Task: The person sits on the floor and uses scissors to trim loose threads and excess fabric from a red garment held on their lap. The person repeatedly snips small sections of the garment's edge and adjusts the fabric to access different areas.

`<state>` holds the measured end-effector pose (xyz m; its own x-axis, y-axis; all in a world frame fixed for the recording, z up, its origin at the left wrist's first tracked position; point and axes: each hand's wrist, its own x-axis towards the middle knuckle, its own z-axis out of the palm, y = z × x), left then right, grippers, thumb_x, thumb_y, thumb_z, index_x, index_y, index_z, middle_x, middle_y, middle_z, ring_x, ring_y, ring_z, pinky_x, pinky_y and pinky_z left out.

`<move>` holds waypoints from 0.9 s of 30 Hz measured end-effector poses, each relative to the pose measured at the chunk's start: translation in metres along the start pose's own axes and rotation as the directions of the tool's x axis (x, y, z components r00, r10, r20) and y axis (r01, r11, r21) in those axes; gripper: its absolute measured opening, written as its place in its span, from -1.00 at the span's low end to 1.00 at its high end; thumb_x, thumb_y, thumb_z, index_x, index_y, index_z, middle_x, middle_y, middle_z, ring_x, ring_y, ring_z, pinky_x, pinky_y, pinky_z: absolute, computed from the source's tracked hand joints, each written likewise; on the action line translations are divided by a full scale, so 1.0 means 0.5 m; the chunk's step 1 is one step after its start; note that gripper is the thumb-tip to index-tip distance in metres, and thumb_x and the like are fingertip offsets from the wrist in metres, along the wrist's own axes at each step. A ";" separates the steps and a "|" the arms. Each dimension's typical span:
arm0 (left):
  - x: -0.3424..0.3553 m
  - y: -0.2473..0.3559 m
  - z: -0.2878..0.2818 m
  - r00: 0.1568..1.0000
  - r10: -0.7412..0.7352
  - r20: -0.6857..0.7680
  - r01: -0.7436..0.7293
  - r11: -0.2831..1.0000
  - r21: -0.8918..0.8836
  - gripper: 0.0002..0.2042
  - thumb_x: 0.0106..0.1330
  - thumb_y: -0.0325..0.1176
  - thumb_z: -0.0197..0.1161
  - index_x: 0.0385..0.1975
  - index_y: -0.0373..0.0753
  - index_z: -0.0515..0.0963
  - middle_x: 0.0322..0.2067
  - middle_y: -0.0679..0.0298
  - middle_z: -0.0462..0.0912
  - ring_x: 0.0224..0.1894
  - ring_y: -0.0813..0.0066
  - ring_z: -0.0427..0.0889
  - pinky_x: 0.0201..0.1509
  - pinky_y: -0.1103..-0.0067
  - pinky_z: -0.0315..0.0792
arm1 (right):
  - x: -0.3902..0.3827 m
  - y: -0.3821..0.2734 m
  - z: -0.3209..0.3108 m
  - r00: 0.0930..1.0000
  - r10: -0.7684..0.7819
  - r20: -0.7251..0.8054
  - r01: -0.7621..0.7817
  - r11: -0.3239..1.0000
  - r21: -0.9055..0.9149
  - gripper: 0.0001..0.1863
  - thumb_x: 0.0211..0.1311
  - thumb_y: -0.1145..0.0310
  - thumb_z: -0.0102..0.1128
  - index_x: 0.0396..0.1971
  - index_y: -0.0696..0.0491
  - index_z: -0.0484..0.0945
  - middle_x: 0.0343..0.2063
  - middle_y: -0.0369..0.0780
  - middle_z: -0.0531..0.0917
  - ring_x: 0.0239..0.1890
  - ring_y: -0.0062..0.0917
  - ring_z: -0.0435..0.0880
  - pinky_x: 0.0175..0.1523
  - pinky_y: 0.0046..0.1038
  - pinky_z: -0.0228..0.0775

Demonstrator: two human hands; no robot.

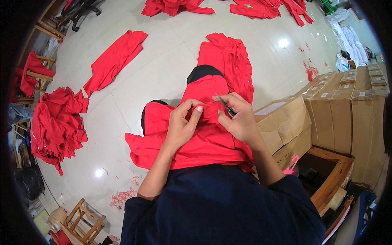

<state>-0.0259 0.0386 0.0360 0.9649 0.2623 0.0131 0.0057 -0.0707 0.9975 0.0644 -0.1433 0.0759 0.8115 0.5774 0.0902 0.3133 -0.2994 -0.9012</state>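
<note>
A red garment lies spread over my lap and knees. My left hand pinches a fold of it between thumb and fingers. Close beside it, my right hand is closed around a pair of small dark thread snips, whose pointed metal blades reach up and left over the cloth. The right fingertips also seem to touch the fabric. Most of the snips' handle is hidden in the palm. Another red garment lies on the floor just beyond my knees.
A heaped pile of red garments sits at left, with a single red garment beyond it. Cardboard boxes stack up at right, beside a wooden frame. Thread scraps litter the tiled floor near a wooden stool.
</note>
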 end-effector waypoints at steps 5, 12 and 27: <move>0.004 0.017 -0.002 0.998 -0.045 0.039 0.049 0.993 -0.110 -0.84 0.55 -0.44 0.12 -0.34 -0.33 0.47 -0.47 0.41 0.41 -0.36 0.71 0.35 -0.25 0.65 0.33 | 0.000 -0.008 -0.001 1.000 0.027 0.004 -0.027 0.998 0.049 -0.71 0.26 0.58 0.19 -0.02 0.22 0.67 -0.26 -0.22 0.62 -0.23 -0.56 0.61 -0.09 -0.49 0.46; 0.011 0.029 -0.017 0.974 -0.090 0.206 0.151 0.940 -0.306 -0.85 0.55 -0.42 0.05 -0.30 -0.29 0.49 -0.43 0.52 0.33 -0.34 0.76 0.25 -0.24 0.69 0.22 | -0.003 -0.002 0.000 0.877 0.445 0.180 -0.459 0.669 0.585 -0.77 0.43 0.51 0.06 -0.06 0.18 0.67 -0.54 -0.41 0.50 -0.61 -0.78 0.37 -0.50 -0.65 0.18; 0.004 0.062 -0.019 0.973 0.019 0.229 -0.002 0.997 -0.077 -0.70 0.39 -0.57 0.31 0.10 -0.32 0.65 -0.29 0.37 0.70 -0.29 0.70 0.53 -0.08 0.67 0.46 | 0.007 -0.023 -0.010 0.823 0.503 0.265 -0.529 0.506 0.681 -0.74 0.41 0.49 0.06 0.02 0.17 0.57 -0.60 -0.46 0.42 -0.75 -0.86 0.23 -0.64 -0.65 0.03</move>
<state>-0.0263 0.0461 0.0675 0.9993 0.0331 0.0159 -0.0160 0.0028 0.9999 0.0660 -0.1416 0.0889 0.6943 0.5259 -0.4914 -0.6069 0.0608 -0.7925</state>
